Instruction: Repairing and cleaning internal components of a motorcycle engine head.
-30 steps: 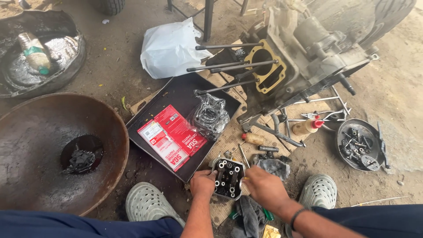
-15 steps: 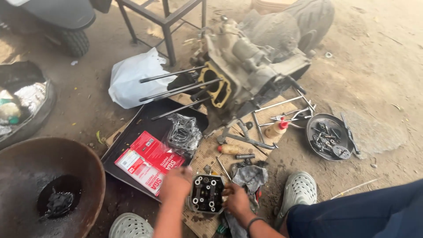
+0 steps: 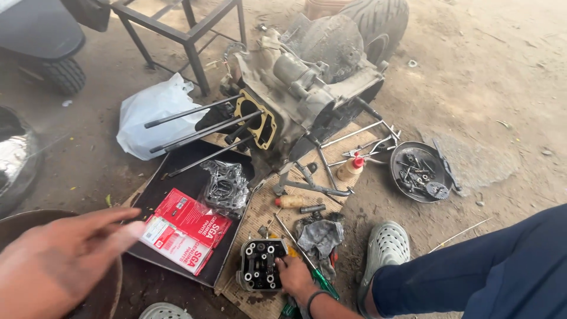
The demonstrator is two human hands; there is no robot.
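Note:
A dark metal cylinder head (image 3: 262, 264) with pale round valve parts on top lies on cardboard (image 3: 260, 207) near my feet. My right hand (image 3: 295, 277) rests against its right side, fingers curled on its edge. My left hand (image 3: 62, 260) is raised close to the camera at the lower left, blurred, fingers apart and holding nothing. Beyond lies a black tray (image 3: 171, 183) with a red and white box (image 3: 186, 230) and a bagged metal part (image 3: 224, 188). An engine crankcase (image 3: 295, 94) with long studs (image 3: 201, 130) lies further off.
A round black dish (image 3: 420, 172) of bolts sits at right, with a small bottle (image 3: 349, 168), screwdrivers (image 3: 295, 201) and a grey rag (image 3: 319, 236) nearby. A white plastic bag (image 3: 150, 115), a metal stand (image 3: 189, 29), a tyre (image 3: 378, 23) and a rusty bowl (image 3: 112, 283) surround the work spot.
My left hand has let go of the cylinder head and risen towards the camera at lower left. The view has tilted up and to the right; my right hand stays on the head.

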